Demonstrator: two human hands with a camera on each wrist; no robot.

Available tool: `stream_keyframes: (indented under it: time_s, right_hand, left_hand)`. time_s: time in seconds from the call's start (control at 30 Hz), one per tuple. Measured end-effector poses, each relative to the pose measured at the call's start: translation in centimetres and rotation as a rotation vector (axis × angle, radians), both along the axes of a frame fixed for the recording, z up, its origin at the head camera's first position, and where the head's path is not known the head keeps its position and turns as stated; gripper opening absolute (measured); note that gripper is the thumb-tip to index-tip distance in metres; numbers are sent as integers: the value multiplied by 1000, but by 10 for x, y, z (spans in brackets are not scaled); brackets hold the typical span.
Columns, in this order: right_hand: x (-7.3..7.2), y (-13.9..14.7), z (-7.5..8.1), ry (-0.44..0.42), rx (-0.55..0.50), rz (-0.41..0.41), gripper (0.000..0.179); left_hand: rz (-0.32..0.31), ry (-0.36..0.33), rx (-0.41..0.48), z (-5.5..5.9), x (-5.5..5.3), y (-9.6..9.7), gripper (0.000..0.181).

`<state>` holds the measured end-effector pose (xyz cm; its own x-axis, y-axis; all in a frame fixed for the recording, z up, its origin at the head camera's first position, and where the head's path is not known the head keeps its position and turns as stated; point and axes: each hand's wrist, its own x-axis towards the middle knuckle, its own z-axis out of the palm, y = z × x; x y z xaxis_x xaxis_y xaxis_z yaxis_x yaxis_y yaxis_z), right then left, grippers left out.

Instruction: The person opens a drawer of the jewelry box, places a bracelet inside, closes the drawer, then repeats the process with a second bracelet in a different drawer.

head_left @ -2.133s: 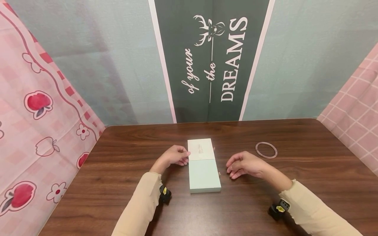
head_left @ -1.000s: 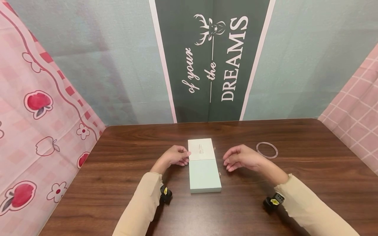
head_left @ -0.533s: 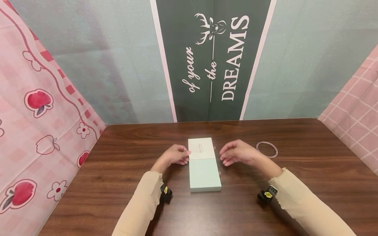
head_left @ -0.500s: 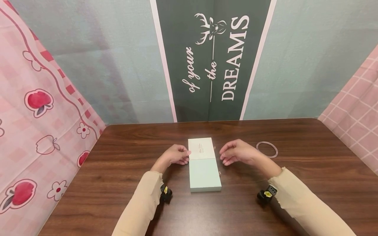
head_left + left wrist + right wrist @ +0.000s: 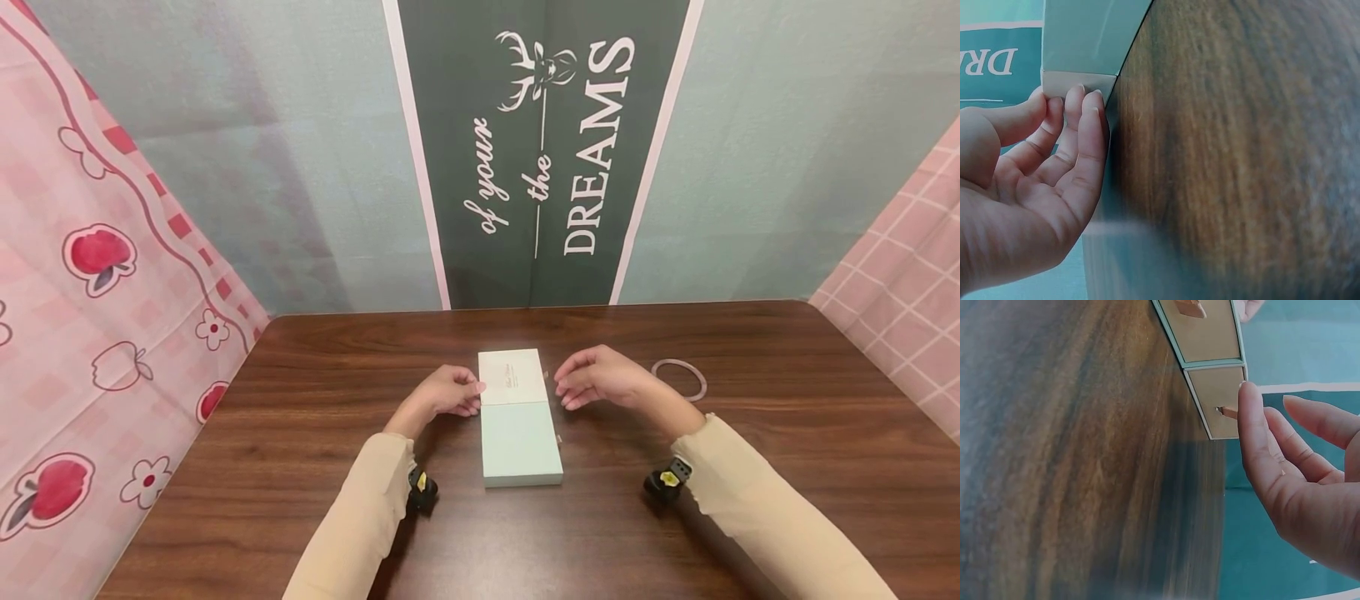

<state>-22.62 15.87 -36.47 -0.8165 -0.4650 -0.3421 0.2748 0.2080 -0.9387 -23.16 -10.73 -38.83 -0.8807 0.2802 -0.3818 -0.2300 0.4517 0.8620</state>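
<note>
A white box with small lettering (image 5: 512, 375) lies flat on the table, and a mint-green box (image 5: 521, 442) sits against its near side. My left hand (image 5: 450, 392) touches the white box's left side, its thumb at the upper edge and its fingertips against the side wall. On the opposite side my right hand (image 5: 603, 379) hovers apart from the white box, fingers loosely bent with nothing between them. In the right wrist view, both boxes show tan drawer fronts, each with a ribbon tab (image 5: 1229, 412); the index finger partly covers the white box's tab.
A pale mauve ring (image 5: 703, 382), like a bangle, lies on the brown wooden table (image 5: 337, 358) beyond my right hand. A grey-green cloth with printed lettering hangs behind the table. Pink patterned cloths (image 5: 172, 358) hang at both sides.
My right hand has moved forward and left, from beside the mint-green box to beside the white box's tab side. The left hand, both boxes and the ring have stayed in place.
</note>
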Motion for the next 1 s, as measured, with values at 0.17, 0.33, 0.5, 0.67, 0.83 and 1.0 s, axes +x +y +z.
stream_keyframes:
  time_s: [0.17,0.33,0.5,0.67,0.83,1.0]
  right_hand:
    - [-5,-1,-2,-4,4,-20,32]
    - [-8,-2,-3,-11,-7,-31,33]
    - [-11,-3,-5,-19,-13,-30,32]
    - [-15,-3,-7,-25,-7,-38,31]
    - [-16,-2,-9,-33,-6,-44,30]
    - [-17,0,-10,-36,-19,-39,30]
  left_hand:
    - [0,5,-5,0,0,-1,16]
    - [-3,8,-2,0,0,-1,16]
    - [-4,6,3,-1,0,-1,17]
    - [1,5,12,-1,0,-1,17]
    - [4,8,9,0,0,0,17]
    - [7,5,8,2,1,1,17]
